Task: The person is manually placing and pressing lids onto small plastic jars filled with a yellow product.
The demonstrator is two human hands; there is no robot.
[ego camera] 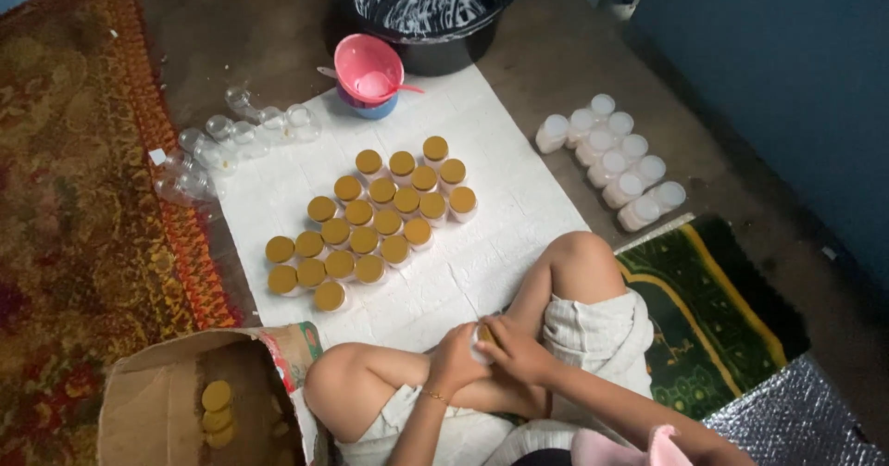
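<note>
Both hands are met over the crossed legs, close to the camera: left hand (456,357) is wrapped around a small white jar (479,344), fingers curled narrow on its body; right hand (519,350) is laid on the jar's top w/ a gold lid (485,334) pinched under the fingertips. Jar is held between the two hands, roughly upright, lid end toward the right hand; exact tilt can't be told. Capped jars (370,221) are ranked on a white sheet (519,207) ahead, uncapped filled jars (611,161) at right, spare lids seen in a cardboard box (176,401) at left.
</note>
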